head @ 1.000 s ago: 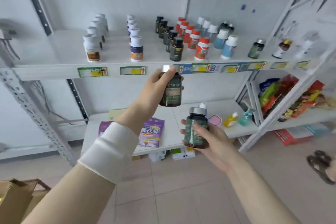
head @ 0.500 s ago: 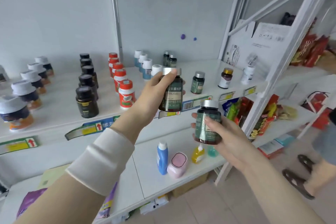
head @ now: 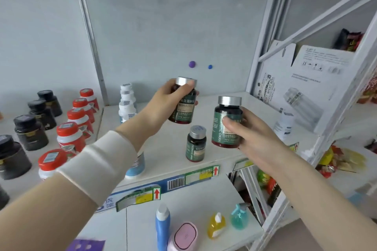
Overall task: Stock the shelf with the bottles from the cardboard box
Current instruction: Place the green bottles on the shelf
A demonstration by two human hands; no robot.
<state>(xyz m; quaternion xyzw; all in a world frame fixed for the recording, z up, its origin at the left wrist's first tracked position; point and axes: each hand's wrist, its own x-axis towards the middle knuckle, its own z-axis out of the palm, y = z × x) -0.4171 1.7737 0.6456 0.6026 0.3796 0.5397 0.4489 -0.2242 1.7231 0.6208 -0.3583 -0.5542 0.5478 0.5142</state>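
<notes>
My left hand (head: 163, 106) grips a dark bottle with a green label and silver cap (head: 184, 108), held upright above the white shelf (head: 169, 149). My right hand (head: 248, 134) holds a second, matching bottle (head: 227, 122) a little lower and to the right. Between and below them a third green-label bottle (head: 195, 143) stands on the shelf near its front edge. The cardboard box is out of view.
Rows of black-capped (head: 30, 131), red-capped (head: 70, 134) and white bottles (head: 127, 106) fill the shelf's left side. A white bottle (head: 284, 125) stands at the right by a flattened white carton (head: 306, 89). The lower shelf carries a blue bottle (head: 162, 228), pink case, yellow and teal dispensers.
The view has closed in on the shelf and turned right. Both hands have risen with their bottles and now hover over the shelf's right part, above the standing green-label bottle.
</notes>
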